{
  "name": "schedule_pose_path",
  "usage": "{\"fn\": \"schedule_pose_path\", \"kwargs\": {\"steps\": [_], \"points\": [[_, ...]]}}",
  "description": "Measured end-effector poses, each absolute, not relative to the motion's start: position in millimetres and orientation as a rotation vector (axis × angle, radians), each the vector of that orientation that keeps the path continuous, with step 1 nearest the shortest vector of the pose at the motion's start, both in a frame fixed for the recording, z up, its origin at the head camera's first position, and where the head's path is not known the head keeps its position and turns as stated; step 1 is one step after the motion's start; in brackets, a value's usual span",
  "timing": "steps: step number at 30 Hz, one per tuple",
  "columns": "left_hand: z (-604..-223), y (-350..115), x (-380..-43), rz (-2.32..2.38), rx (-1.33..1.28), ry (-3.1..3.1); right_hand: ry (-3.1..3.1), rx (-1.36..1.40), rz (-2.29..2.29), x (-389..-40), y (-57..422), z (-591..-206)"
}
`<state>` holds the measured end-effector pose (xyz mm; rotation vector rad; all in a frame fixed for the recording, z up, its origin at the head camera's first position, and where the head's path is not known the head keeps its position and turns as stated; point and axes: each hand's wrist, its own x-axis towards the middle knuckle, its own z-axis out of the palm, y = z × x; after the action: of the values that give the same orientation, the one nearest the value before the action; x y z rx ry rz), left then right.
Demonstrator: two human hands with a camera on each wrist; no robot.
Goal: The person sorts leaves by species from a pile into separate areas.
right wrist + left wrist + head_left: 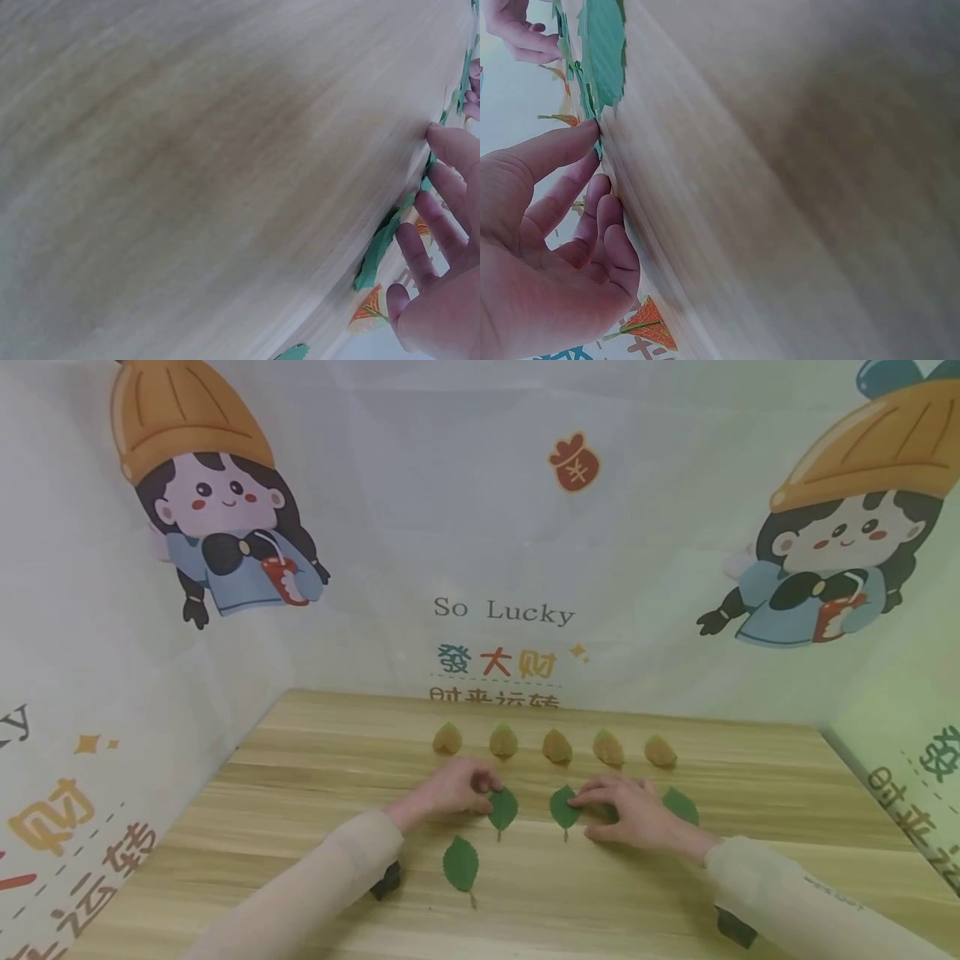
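Observation:
My left hand (457, 787) is at the left edge of a serrated green leaf (503, 810), pinching that edge between thumb and index finger; its other fingers curl in the left wrist view. To its right, my right hand (633, 810) touches a second green leaf (564, 810) with its fingertips, fingers spread and fairly straight. Another green leaf (611, 814) is mostly hidden under the right hand, and one more green leaf (682, 807) lies beyond that hand's wrist. Nearer the front, a green leaf with a long stem (461, 864) lies by itself.
Behind the hands, several orange-yellow leaves, such as the leftmost one (447, 739) and the rightmost one (661, 751), form a row along the wooden table (315, 743). A printed cloth (390, 527) with cartoon figures hangs around the table's back and sides.

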<state>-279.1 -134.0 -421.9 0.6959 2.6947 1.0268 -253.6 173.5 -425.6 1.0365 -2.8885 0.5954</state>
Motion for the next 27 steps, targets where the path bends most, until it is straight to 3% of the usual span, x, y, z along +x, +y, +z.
{"fn": "schedule_pose_path", "kwargs": {"steps": [14,27], "points": [[-421.6,-136.3,-276.2,1.065,0.732,2.672,-2.864,1.027,0.593,-251.4,171.0,-423.5],[-420.8,-134.4,-277.8,1.02,0.678,2.7,-2.827,1.144,0.621,-258.3,127.9,-412.7]]}}
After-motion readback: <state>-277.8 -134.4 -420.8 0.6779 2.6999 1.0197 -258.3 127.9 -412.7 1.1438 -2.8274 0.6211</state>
